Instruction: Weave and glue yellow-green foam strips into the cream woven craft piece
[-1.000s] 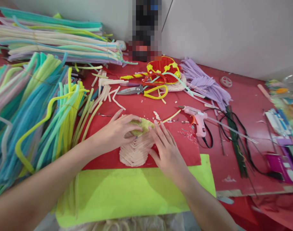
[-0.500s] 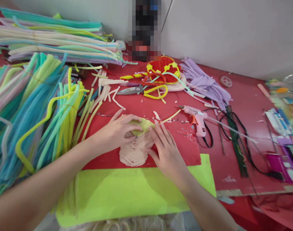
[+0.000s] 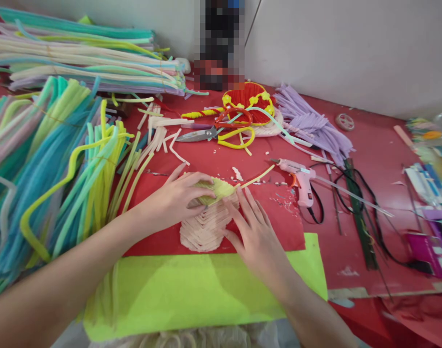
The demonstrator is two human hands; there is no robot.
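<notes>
Far left of the red mat point(image 3: 279, 227), a bundle of plush stems point(image 3: 49, 179) fans out in blue, green and pink; behind it, a banded stack of stems point(image 3: 97, 55) lies nearly parallel to the wall. Cut pale stems point(image 3: 157, 140) lie loose beyond the mat's left part. A smooth lime-green sheet point(image 3: 206, 290) runs along the mat's near edge.

On the middle of the mat lies the woven piece point(image 3: 204, 234): a cream, ribbed, chevron-patterned lobe adjoining a yellow-green section point(image 3: 224, 187). One thin fuzzy stem point(image 3: 260, 175) extends from this section toward the far right. Beyond the mat are metal-bladed scissors point(image 3: 199, 136) with one red and one yellow handle, and a rounded red piece point(image 3: 255, 91) trimmed with yellow flowers. Right of the mat, the pink plastic glue gun point(image 3: 297, 176) has a translucent stick in its rear.

The left hand point(image 3: 186, 191) arches over the left side of the yellow-green section, fingers curled, thumb below and apart from them; whether it grips cannot be told. The right hand point(image 3: 253, 227) lies flatter, fingers extended and slightly spread, its index fingertip and thumb at the piece's right edge.
</notes>
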